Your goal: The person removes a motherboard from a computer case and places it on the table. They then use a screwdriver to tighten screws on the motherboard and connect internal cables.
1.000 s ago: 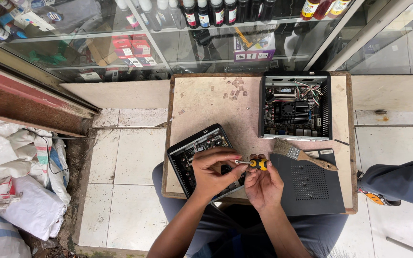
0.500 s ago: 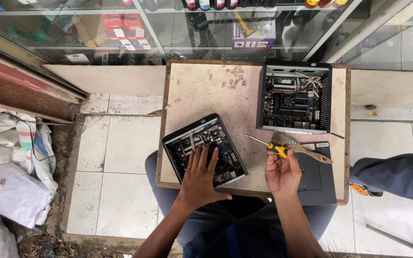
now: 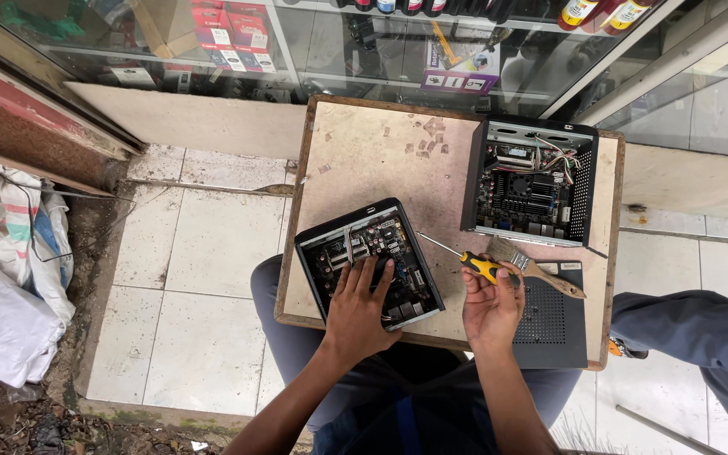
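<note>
Resting flat, fingers spread, your left hand [image 3: 362, 305] lies on the small open black metal computer case [image 3: 370, 263] at the worn wooden board's [image 3: 381, 160] seven o'clock. Your right hand [image 3: 492, 305] grips a yellow-handled screwdriver [image 3: 465, 259], pointing ten o'clock.

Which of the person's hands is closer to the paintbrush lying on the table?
Right. The right hand, holding a screwdriver, sits just beside the paintbrush; the left hand rests on the open case, farther away.

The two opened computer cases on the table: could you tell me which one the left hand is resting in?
The smaller, tilted case nearest the person; the larger one sits untouched at the far right.
</note>
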